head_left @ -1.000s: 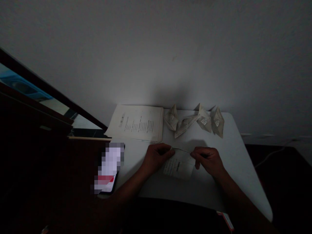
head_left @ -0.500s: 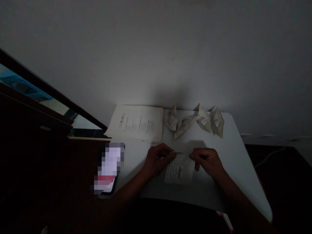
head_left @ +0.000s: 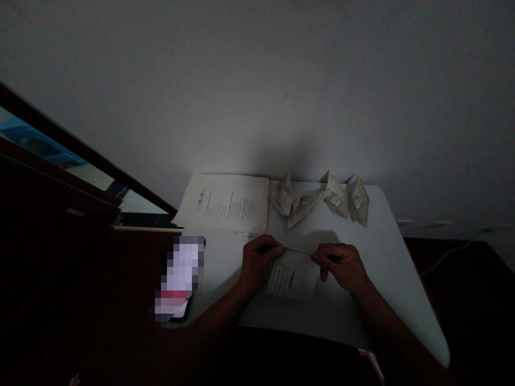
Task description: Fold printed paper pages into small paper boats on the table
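Observation:
A printed sheet of paper (head_left: 293,280) hangs between my two hands over the white table, its upper edge showing as a thin pale line. My left hand (head_left: 259,261) pinches the left end of that edge between thumb and fingers. The right end is pinched by my right hand (head_left: 340,264), whose fingers are curled. Behind the hands, folded paper boats (head_left: 282,196) stand in a loose row near the wall, several in all, made of printed paper.
A stack of printed pages (head_left: 225,203) lies at the table's back left. A phone (head_left: 181,279), its screen pixelated, rests at the left edge. The white table (head_left: 402,300) meets a grey wall (head_left: 257,80); a pale cable (head_left: 444,257) runs at the right.
The left end of the paper's edge has risen slightly with my left hand, so the edge looks straighter. The sheet's lower part has shifted a little to the left.

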Action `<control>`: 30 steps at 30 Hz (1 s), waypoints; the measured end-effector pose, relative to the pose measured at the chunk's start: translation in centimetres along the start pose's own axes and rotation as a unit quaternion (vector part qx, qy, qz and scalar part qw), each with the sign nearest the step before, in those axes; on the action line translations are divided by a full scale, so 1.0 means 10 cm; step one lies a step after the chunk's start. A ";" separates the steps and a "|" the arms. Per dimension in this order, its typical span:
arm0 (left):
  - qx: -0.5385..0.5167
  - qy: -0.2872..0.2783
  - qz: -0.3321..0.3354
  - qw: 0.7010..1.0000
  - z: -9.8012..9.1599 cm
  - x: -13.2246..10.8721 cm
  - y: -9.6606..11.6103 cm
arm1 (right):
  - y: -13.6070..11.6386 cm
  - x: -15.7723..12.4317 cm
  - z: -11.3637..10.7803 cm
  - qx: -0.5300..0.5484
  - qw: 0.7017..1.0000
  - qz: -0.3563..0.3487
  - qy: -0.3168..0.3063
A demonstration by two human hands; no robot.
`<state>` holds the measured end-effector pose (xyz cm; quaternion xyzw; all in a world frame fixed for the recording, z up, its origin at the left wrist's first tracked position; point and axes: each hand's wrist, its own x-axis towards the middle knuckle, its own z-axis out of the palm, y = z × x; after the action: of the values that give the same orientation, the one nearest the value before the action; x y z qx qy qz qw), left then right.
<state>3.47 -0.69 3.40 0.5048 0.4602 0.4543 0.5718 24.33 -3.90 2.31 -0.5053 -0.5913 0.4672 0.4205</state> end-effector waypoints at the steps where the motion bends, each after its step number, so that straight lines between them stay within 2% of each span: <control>1: 0.013 -0.013 -0.010 1.000 -0.01 0.02 0.00 | 0.01 0.00 -0.01 -0.004 1.000 0.001 -0.001; 4: 0.082 -0.099 -0.040 0.991 -0.05 0.09 0.03 | 0.01 -0.01 -0.04 -0.002 1.000 0.005 -0.007; 8: 0.205 -0.203 -0.038 0.957 -0.09 0.15 0.10 | -0.03 0.00 -0.03 -0.006 0.999 0.011 -0.035; 12: 0.247 -0.218 0.022 0.944 -0.08 0.17 0.15 | -0.09 0.05 -0.03 -0.056 0.998 0.015 -0.039; 15: 0.279 -0.227 0.040 0.932 -0.06 0.20 0.19 | -0.13 0.11 -0.05 -0.104 0.994 0.013 -0.042; 21: 0.262 -0.319 0.034 0.910 -0.02 0.33 0.12 | -0.14 0.25 -0.08 -0.147 0.983 -0.017 -0.107; 23: 0.241 -0.320 0.036 0.915 -0.01 0.35 0.05 | -0.13 0.29 -0.07 -0.149 0.983 -0.021 -0.106; 27: 0.216 -0.253 0.022 0.943 0.00 0.33 -0.05 | -0.08 0.32 -0.06 -0.151 0.984 -0.025 -0.091; 30: 0.231 -0.250 0.010 0.940 -0.01 0.30 -0.03 | -0.04 0.31 -0.06 -0.137 0.986 -0.031 -0.094</control>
<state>3.87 2.29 2.92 0.7252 0.3895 0.2000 0.5313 24.40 -0.74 2.92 -0.4933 -0.7019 0.4143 0.3038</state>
